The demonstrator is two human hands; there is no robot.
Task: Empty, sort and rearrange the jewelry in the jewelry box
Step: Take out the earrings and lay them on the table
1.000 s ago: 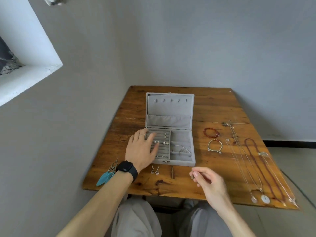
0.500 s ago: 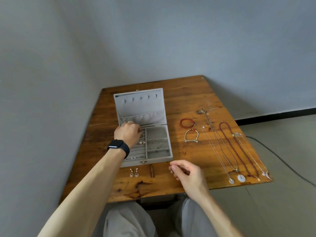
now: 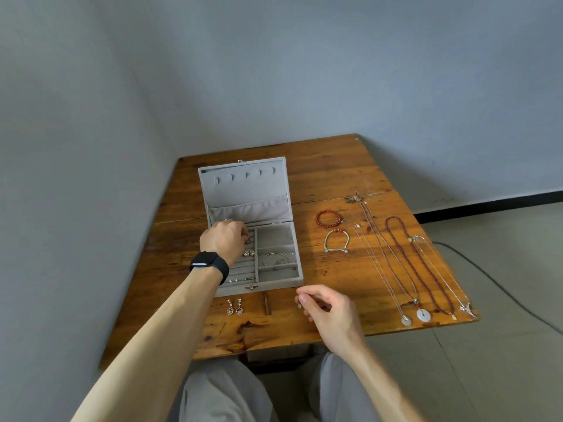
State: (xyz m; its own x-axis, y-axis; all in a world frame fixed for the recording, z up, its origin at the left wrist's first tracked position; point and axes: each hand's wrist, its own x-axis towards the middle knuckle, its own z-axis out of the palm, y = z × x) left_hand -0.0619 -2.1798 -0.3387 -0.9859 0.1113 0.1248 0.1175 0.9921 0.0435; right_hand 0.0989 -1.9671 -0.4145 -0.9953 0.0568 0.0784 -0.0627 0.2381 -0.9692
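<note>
This looks like a plain room in a home. Bare grey walls (image 3: 274,71) meet in a corner, with a worn wooden desk (image 3: 335,166) pushed into it. The grey floor (image 3: 502,360) has black skirting (image 3: 487,205), and a jewelry box (image 3: 243,190) sits on the desk.

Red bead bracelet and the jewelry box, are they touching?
Apart. The head view shows a strip of bare wooden table between the red bead bracelet and the right side of the jewelry box.

The box (image 3: 246,190) was pale grey inside and out. The table (image 3: 335,172) was orange-brown wood with dark streaks and knots. The bead bracelet (image 3: 328,219) was red, the cord bracelet (image 3: 336,242) pale green with red beads, the long necklace (image 3: 418,263) dark red. The watch (image 3: 210,264) was black
</note>
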